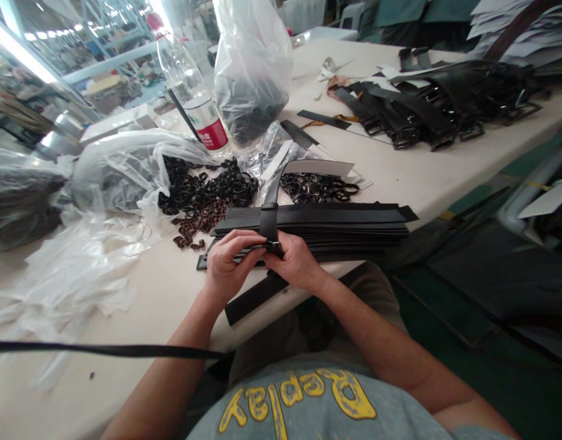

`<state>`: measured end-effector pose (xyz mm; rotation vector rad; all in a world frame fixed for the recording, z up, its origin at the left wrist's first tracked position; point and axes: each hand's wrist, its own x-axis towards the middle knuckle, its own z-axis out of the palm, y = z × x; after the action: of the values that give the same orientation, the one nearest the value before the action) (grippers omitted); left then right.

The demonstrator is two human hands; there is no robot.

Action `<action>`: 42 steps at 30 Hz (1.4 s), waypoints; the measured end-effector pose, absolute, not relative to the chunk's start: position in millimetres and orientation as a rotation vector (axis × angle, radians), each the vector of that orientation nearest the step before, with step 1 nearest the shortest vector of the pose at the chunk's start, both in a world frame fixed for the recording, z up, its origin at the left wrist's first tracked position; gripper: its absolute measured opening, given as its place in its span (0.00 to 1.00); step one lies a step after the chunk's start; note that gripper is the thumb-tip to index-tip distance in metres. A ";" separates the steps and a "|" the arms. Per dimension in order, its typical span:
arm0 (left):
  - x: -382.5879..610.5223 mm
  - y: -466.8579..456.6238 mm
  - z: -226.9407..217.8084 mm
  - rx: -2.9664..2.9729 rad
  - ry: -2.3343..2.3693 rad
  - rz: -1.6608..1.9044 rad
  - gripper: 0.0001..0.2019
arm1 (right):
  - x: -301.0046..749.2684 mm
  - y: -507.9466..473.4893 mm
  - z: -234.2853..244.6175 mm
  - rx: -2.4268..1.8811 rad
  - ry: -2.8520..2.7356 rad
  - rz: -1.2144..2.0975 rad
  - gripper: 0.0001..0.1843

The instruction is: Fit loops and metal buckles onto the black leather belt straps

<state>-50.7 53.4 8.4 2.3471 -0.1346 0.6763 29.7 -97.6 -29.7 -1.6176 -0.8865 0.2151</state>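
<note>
Remote seat here: I've got the left hand (232, 260) and right hand (299, 260) pinched tight on the black belt (268, 221), across the strap stack (345, 215); I'd keep it untwisted.

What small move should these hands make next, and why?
Perhaps the left hand should adjust the dark strap at the shiny fitting while the right hand steadies it: both hands pinch it there, with its length crossing over the stacked strips.

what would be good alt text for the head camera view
A person's left hand and right hand hold a dark strap over stacked dark strips on a pale table; small black loops, a bottle and a plastic bag are beyond.
</note>
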 end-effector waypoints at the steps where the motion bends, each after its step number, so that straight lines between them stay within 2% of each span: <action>1: -50.7 53.4 9.0 2.337 -0.122 0.670 0.06 | 29.6 -98.0 -29.3 -1.617 -0.889 0.229 0.04; 8: -50.1 53.4 12.4 2.297 -0.121 0.673 0.06 | 29.0 -100.0 -26.3 -1.614 -0.915 0.283 0.15; 13: -50.4 53.2 9.2 2.285 -0.068 0.668 0.06 | 28.8 -99.1 -28.2 -1.623 -0.914 0.291 0.13; 20: -51.0 53.2 3.0 2.199 0.021 0.678 0.07 | 28.3 -99.3 -25.8 -1.591 -0.901 0.311 0.04; 42: -48.9 54.7 -7.7 1.622 0.207 0.396 0.05 | 29.0 -99.8 -29.3 -1.600 -0.935 0.264 0.08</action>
<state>-48.9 54.7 -7.7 1.6217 0.2075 0.3965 29.0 -99.8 -29.3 -1.5995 -0.9347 0.2644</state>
